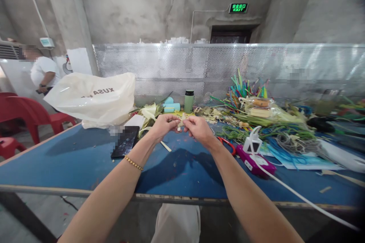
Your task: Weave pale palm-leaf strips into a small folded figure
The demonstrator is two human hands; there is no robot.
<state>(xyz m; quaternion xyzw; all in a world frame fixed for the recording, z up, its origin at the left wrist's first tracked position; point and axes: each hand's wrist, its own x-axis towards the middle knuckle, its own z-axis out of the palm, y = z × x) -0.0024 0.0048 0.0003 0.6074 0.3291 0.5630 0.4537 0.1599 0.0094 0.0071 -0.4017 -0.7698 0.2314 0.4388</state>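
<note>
Both my hands meet above the middle of the blue table, pinching one small piece of pale strip, perhaps dried leaf or straw. My left hand grips its left side between thumb and fingers. On the other side, the thumb and forefinger of my right hand close on the same piece. Its exact shape is too small to make out. A loose pale strip lies on the table under my left hand. Red-handled scissors rest beside my right wrist, partly hidden by it.
A black tablet and a big white plastic bag are at left. Behind my hands stands a green bottle. At right lie a purple power strip with a white cable and heaps of coloured strips. A person stands far left.
</note>
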